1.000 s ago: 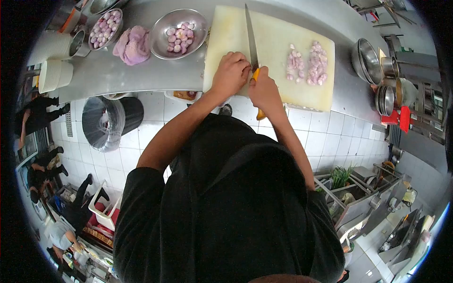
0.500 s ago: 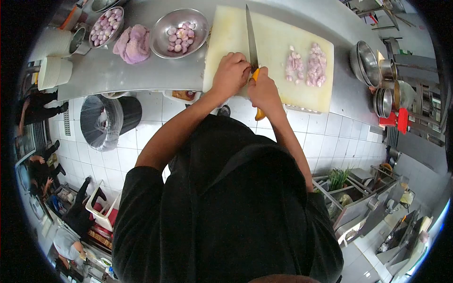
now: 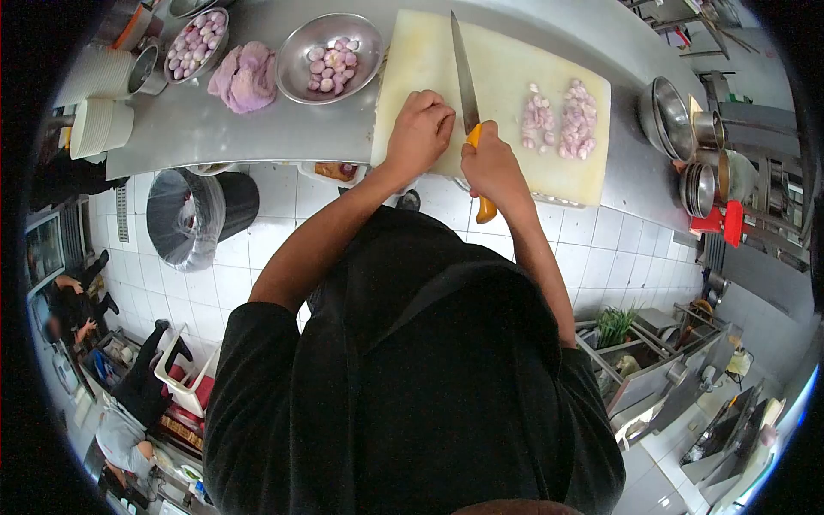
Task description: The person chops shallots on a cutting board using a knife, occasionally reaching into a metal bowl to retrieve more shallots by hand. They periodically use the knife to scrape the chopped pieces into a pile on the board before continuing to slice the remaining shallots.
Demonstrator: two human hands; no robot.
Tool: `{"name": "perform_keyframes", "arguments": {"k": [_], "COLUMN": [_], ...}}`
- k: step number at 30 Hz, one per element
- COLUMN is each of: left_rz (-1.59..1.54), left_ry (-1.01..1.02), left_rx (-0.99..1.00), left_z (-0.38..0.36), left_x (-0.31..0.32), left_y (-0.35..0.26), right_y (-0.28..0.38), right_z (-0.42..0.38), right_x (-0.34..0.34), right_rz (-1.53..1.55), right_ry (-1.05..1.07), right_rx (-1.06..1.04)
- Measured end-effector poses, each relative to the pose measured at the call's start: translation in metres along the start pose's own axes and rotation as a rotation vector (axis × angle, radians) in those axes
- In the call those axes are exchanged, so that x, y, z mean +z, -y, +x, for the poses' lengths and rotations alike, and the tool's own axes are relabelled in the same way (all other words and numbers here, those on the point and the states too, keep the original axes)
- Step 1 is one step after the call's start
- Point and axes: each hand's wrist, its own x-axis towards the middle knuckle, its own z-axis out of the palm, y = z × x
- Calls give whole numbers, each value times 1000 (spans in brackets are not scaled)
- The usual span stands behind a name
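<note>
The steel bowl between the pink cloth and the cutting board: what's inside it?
The bowl holds a pile of small purple onions; whatever lies beneath them is covered.

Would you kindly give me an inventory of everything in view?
Counter: one, silvery, across top
Cutting board: one, pale yellow, on counter
Knife: one, orange handle, over board
Onion piles: two, pale purple, board's right side
Onion bowls: two, steel, left of board
Cloth: one, pink, between those bowls
White containers: stacked, counter's left end
Bin: one, black, floor left
Other steel bowls: several, right of board
Green stalks: bunch, lower right
Co-workers: at least two, dark and grey clothing, far left
Background clutter: too small to count
Left hand: one, bare, at board
Right hand: one, bare, gripping knife
Clothing: black, bottom centre
</note>
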Motion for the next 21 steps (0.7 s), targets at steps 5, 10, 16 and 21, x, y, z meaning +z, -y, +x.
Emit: {"name": "perform_keyframes", "arguments": {"k": [5, 10, 16, 21], "left_rz": [-35, -14, -100, 155], "left_ry": [-29, -31, -49, -121], "left_rx": [-10, 1, 25, -54], "left_z": [0, 2, 0, 39], "left_x": [0, 0, -4, -82], "left_y": [0, 2, 5, 37], "right_y": [-32, -21, -17, -32], "right_z": [26, 23, 17, 13], "right_x": [32, 15, -16, 17], "right_rz": [-197, -39, 30, 60], "right_ry": [-192, -94, -35, -115], "right_rx": [-151, -62, -70, -126]}}
